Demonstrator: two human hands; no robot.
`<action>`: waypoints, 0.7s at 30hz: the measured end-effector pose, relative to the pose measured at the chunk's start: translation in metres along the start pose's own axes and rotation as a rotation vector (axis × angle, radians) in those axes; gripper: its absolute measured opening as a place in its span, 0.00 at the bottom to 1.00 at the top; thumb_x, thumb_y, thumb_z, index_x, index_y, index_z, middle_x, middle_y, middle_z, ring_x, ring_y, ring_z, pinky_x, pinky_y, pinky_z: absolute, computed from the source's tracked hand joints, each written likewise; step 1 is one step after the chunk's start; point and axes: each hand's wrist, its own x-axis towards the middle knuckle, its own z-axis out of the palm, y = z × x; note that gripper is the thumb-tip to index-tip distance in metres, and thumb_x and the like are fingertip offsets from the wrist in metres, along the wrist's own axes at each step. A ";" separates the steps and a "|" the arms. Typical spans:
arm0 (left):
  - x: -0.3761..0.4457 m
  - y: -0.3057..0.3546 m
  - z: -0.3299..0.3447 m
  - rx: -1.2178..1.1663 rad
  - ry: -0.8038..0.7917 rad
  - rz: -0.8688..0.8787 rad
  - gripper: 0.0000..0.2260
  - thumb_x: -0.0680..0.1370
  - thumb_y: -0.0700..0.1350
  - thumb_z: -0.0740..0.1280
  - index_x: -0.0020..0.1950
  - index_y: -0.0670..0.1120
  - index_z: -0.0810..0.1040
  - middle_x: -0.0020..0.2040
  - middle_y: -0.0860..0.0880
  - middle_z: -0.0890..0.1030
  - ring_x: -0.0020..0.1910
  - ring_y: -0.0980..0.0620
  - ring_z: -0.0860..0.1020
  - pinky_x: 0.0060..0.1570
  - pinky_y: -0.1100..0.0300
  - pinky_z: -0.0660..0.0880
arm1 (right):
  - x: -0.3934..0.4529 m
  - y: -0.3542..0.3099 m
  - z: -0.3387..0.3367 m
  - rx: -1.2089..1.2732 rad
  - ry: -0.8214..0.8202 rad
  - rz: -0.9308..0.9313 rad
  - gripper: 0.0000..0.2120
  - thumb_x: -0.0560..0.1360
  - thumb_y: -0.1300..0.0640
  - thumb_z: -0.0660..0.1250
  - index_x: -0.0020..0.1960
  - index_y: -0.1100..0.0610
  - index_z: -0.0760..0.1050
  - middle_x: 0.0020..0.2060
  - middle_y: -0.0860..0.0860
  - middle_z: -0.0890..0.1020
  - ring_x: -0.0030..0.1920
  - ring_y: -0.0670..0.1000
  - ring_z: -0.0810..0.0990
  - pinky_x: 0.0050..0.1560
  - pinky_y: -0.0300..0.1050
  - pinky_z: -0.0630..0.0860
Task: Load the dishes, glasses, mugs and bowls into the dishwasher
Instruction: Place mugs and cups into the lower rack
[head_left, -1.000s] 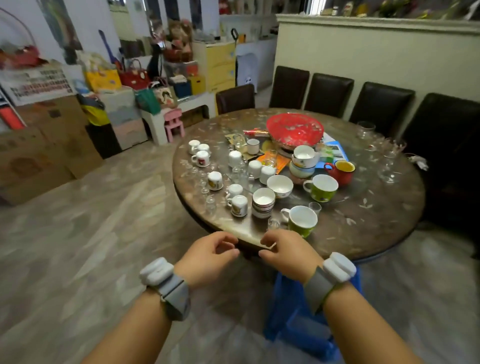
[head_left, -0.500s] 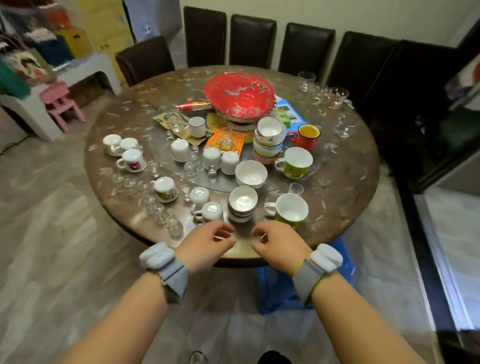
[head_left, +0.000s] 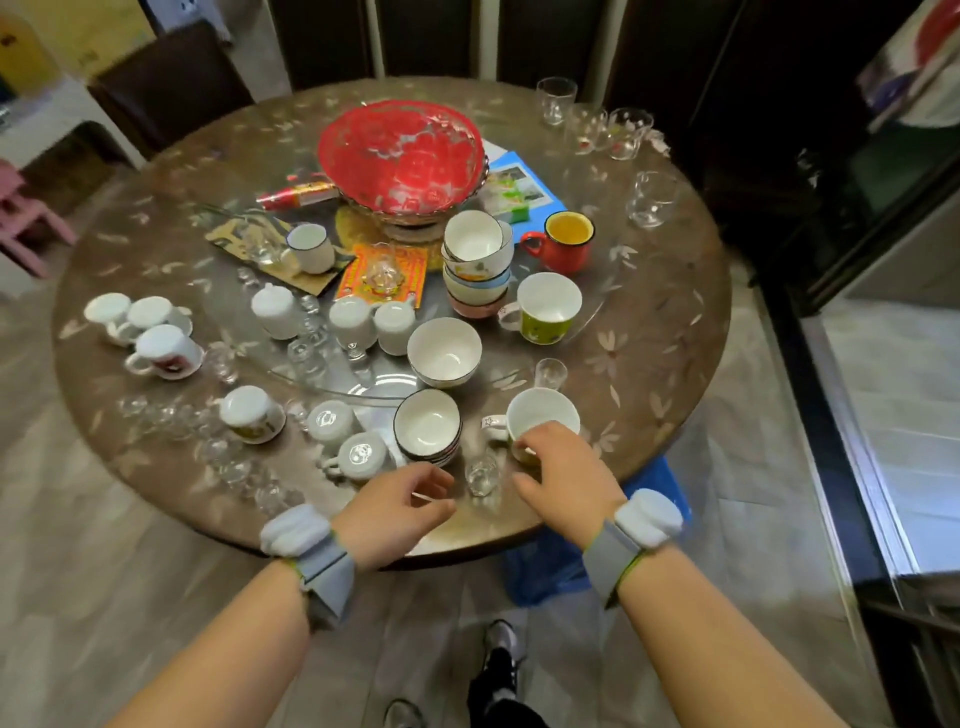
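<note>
A round brown table (head_left: 670, 332) holds many cups, bowls and glasses. My right hand (head_left: 566, 478) hovers at the near side of a green mug with a white inside (head_left: 540, 415), fingertips at its rim, fingers loosely curled. My left hand (head_left: 400, 506) hangs over the table edge with loosely curled fingers and holds nothing. A small clear glass (head_left: 482, 475) stands between the two hands. A stack of white bowls (head_left: 427, 425) sits just beyond my left hand. Upturned white cups (head_left: 361, 456) stand to its left.
A red patterned bowl (head_left: 400, 156) sits mid-table on a glass turntable, with a bowl stack (head_left: 475, 260), a red mug (head_left: 563, 241), a second green mug (head_left: 545, 306) and a white bowl (head_left: 444, 351). Clear glasses (head_left: 556, 98) stand far right. Dark chairs ring the back. A blue stool (head_left: 550, 571) is underneath.
I have stepped closer and the view has tilted down onto the table. Both hands have moved forward over the table edge, the right one up to the near green mug.
</note>
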 end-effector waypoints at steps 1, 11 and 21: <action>0.008 0.007 0.001 0.019 0.005 -0.002 0.10 0.77 0.47 0.69 0.57 0.51 0.77 0.53 0.54 0.81 0.51 0.58 0.79 0.54 0.64 0.75 | 0.008 0.011 -0.004 -0.031 0.013 0.027 0.20 0.75 0.54 0.66 0.65 0.56 0.72 0.62 0.53 0.71 0.64 0.55 0.70 0.63 0.46 0.69; 0.048 0.049 0.013 0.008 0.014 -0.021 0.12 0.70 0.56 0.69 0.52 0.57 0.78 0.49 0.56 0.83 0.48 0.58 0.81 0.55 0.54 0.78 | 0.051 0.047 -0.020 0.000 -0.026 0.064 0.30 0.73 0.50 0.68 0.72 0.54 0.63 0.70 0.53 0.62 0.70 0.56 0.61 0.67 0.50 0.67; 0.090 0.061 -0.010 0.045 0.076 0.032 0.08 0.77 0.48 0.69 0.54 0.58 0.77 0.51 0.58 0.81 0.49 0.61 0.79 0.55 0.63 0.75 | 0.090 0.057 -0.041 0.084 0.000 0.018 0.24 0.75 0.52 0.67 0.69 0.55 0.67 0.69 0.51 0.64 0.70 0.53 0.63 0.67 0.44 0.64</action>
